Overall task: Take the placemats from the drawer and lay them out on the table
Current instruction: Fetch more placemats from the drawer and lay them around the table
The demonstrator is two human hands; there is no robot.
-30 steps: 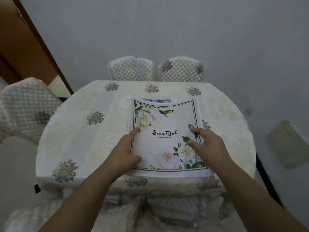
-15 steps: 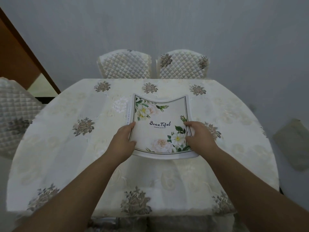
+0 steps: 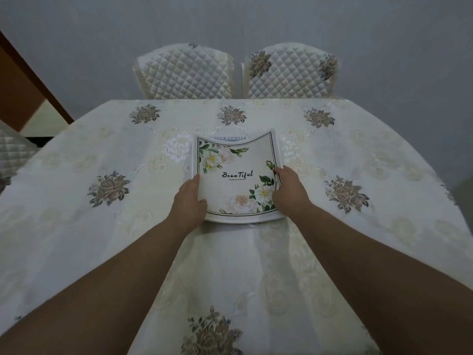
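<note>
Left hand (image 3: 190, 201), centre of frame, grips the left edge of the stack of placemats (image 3: 236, 175): thumb lies on top of the printed face, other fingers are tucked under the edge & hidden. Right hand (image 3: 289, 192) does the same on the right edge, w/ fingertips (image 3: 277, 171) curled over the border near a printed rosebud, palm alongside. Both forearms run in from the bottom corners of the frame.

Top placemat is white w/ a thin dark border line, white & pink flowers at its upper left & lower right, "BeauTiful" in script at the middle. It sags btwn the two hands, side edges raised, near edge curved. At least one more mat sits beneath: a strip reading "YOUR GENTLE" w/ a blue line peeks out past the far edge, & layered edges show on the left side. Exact count cannot be told. Stack sits just above centre of frame, over the middle of the table (image 3: 76, 226); a shadow lies under its near edge, so whether that edge touches the cloth is unclear.

Table is covered w/ a cream tablecloth (image 3: 256, 278) w/ embroidered scrolls & grey-brown flower motifs spread across it. Two quilted cream chair backs (image 3: 184, 73) stand side by side at the far edge, upper centre of frame, against a plain grey wall (image 3: 384, 34). Part of another quilted chair shows at the left edge, w/ a brown wooden panel (image 3: 18, 80) in the upper left.
</note>
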